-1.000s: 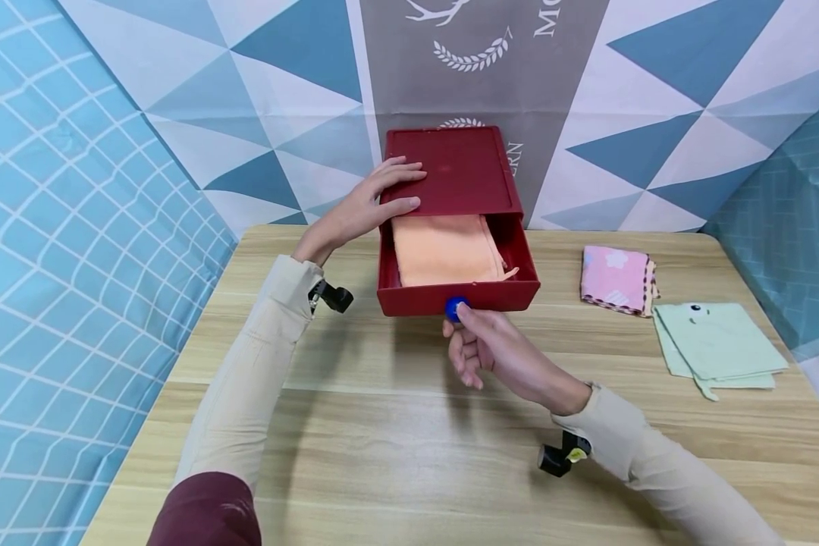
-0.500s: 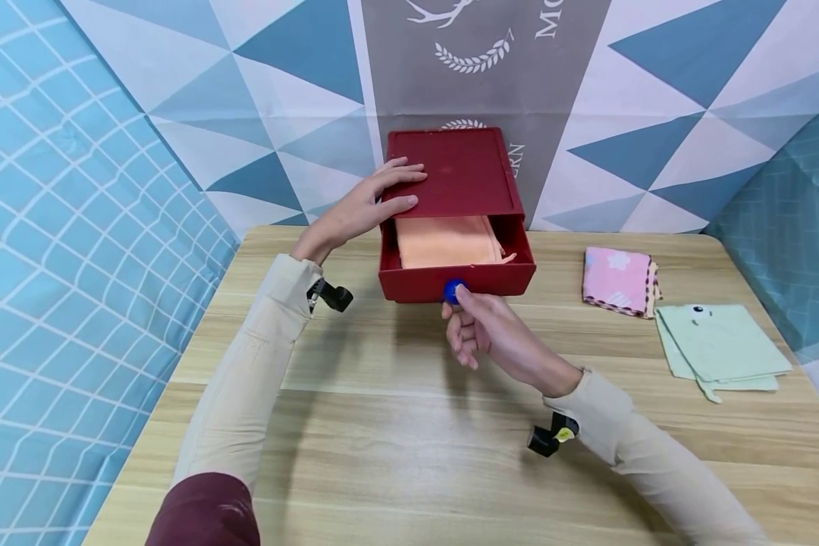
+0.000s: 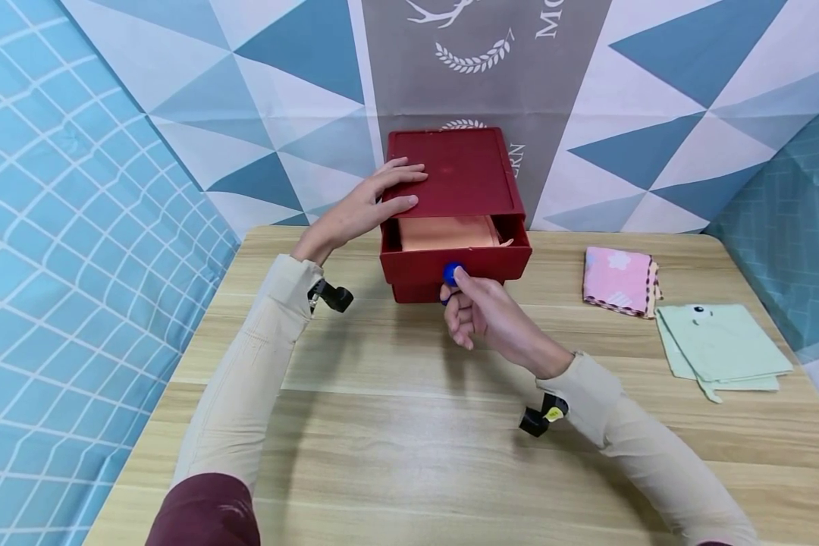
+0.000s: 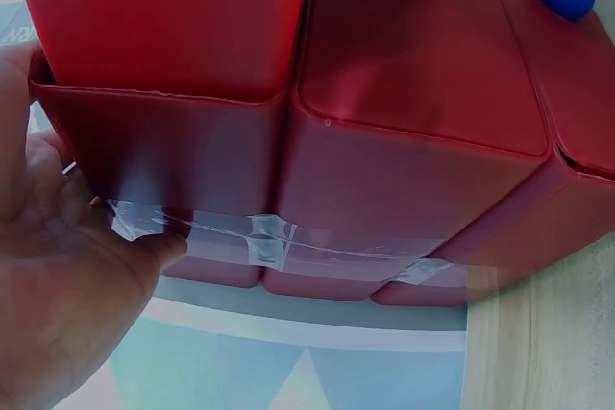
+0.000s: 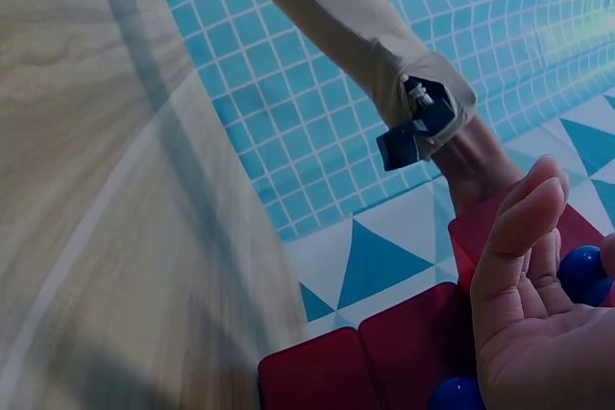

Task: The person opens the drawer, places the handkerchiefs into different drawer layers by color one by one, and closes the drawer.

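Observation:
A red drawer cabinet (image 3: 450, 174) stands against the back wall. Its top drawer (image 3: 409, 265) is pulled partly out and holds a folded orange towel (image 3: 444, 233), whose rear part is hidden under the cabinet top. With thumb and finger, my right hand (image 3: 498, 322) pinches the round blue knob (image 3: 450, 271) on that drawer's front; the right wrist view also shows this knob (image 5: 582, 276). My left hand (image 3: 362, 203) rests on the cabinet's upper left edge, fingers extended over the top. From the left wrist, the stacked drawers appear sideways beside the left hand (image 4: 72, 266).
A pink patterned folded cloth (image 3: 617, 280) and a pale green folded cloth (image 3: 726, 345) lie on the wooden table (image 3: 396, 455) at the right. Clear tape (image 4: 365, 247) runs along the cabinet's side. Patterned sheets (image 3: 300, 76) cover the walls.
The top drawer has slid inward, away from me, with my right hand on its knob. Less of the orange towel shows. My left hand stays on the cabinet.

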Available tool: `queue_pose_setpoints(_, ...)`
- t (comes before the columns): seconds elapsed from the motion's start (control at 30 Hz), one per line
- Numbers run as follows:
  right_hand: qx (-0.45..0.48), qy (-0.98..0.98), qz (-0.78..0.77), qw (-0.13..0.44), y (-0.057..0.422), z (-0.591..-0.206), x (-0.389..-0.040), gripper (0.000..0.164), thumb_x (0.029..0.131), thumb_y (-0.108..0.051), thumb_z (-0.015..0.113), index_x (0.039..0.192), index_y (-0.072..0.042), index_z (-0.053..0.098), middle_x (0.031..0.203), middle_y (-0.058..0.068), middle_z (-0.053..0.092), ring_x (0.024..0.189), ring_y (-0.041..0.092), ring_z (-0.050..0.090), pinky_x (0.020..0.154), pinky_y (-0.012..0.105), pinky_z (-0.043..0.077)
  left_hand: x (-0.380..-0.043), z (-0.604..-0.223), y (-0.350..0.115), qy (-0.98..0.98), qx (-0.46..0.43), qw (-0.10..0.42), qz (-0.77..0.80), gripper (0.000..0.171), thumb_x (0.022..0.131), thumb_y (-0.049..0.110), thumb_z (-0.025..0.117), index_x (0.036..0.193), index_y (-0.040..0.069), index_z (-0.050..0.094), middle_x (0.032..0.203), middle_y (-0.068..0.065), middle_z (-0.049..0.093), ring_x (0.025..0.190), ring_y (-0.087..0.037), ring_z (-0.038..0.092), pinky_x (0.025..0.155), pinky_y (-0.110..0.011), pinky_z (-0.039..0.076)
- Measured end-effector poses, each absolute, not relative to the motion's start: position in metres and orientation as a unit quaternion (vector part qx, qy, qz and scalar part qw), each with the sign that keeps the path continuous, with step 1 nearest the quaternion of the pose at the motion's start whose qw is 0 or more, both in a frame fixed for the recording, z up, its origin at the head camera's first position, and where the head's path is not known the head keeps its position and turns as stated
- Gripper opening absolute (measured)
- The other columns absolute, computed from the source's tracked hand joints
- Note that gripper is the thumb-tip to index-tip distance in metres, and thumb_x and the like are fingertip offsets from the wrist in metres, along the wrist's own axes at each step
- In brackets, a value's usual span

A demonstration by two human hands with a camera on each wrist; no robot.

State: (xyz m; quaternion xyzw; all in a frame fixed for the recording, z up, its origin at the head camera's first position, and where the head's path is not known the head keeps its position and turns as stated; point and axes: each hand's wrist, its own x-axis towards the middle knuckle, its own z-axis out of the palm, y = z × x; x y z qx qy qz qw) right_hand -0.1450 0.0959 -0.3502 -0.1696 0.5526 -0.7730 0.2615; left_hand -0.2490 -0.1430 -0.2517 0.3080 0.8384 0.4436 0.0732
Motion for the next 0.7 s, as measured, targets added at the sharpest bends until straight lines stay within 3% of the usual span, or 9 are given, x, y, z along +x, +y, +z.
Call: queue_pose_setpoints(0.7,-0.162,0.576,-0.768,0.23,0.09,-0.349,-0.172,0.045,0.105,-0.045,0.042,0.104,-0.001,0.053,0.072,0.007,0.06,0.054,0.017,0.055,0.047,0.025,0.047,-0.249,-0.253,-0.143,0.836,0.31,0.07,0.446,0.05,0.101,0.02,0.055,0.148,0.006,0.047,0.162,-0.008,0.028,0.153,-0.02,0.006,0.121,-0.042,0.015)
